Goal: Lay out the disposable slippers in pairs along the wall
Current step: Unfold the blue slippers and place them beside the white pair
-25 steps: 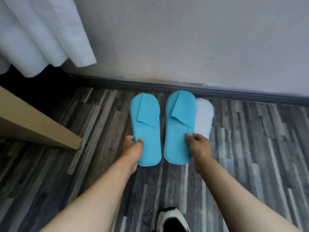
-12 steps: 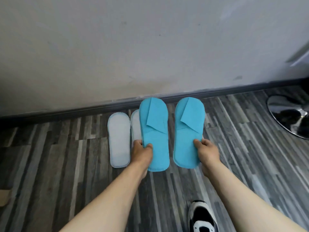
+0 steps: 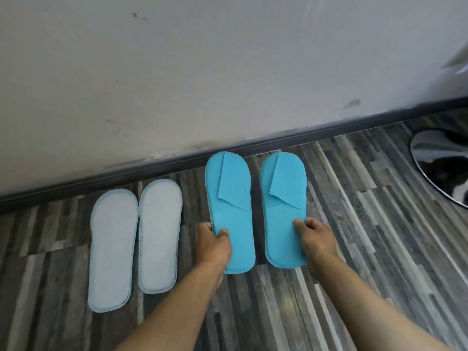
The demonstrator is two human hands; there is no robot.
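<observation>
Two bright blue flat slippers point toes-first at the wall's dark skirting. My left hand (image 3: 215,243) pinches the left edge of the left blue slipper (image 3: 231,211). My right hand (image 3: 316,239) pinches the right edge of the right blue slipper (image 3: 282,209). Whether they rest on the floor or hover just above it, I cannot tell. To their left a pair of pale white slippers lies side by side on the floor, the outer one (image 3: 111,249) set a little nearer to me than the inner one (image 3: 159,234).
The grey wall (image 3: 228,72) and its dark baseboard (image 3: 177,165) run diagonally across the view. A shiny round metal base (image 3: 440,163) sits on the striped wood-pattern floor at the right edge.
The blue pair has shifted right, away from the white slippers, opening a gap between the two pairs. The view has swung right; the curtain and wooden furniture are out of frame.
</observation>
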